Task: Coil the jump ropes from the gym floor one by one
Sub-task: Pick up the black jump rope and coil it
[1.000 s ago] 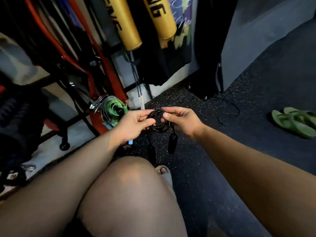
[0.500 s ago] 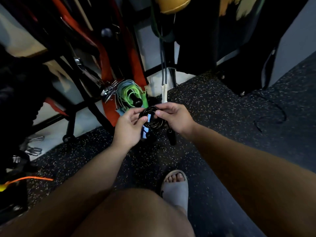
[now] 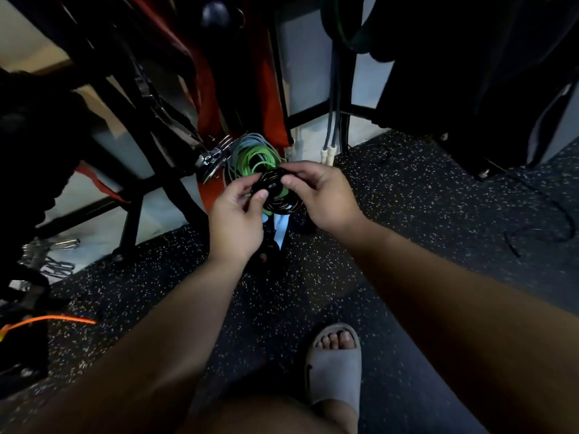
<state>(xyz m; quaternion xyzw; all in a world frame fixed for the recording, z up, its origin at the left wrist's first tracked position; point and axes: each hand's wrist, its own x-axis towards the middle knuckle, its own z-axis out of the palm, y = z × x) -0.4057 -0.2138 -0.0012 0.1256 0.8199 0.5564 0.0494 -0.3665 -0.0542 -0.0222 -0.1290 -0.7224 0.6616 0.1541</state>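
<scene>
Black jump rope (image 3: 275,195) is wound into a tight flat coil and held in the air between both hands, just above the green and pale coils (image 3: 250,158) heaped at the foot of the rack. The left hand (image 3: 235,220) pinches the near edge between thumb and curled fingers (image 3: 242,191); the right hand (image 3: 322,198) pinches the far edge the same way. The winding looks finished, so this is the securing-and-stowing step (its handles seem to hang below, too dark to be sure). Next it wants setting on the heap without the loops springing open, then a reach to the loose rope (image 3: 510,244) lying on the gym floor (image 3: 407,214) at right.
</scene>
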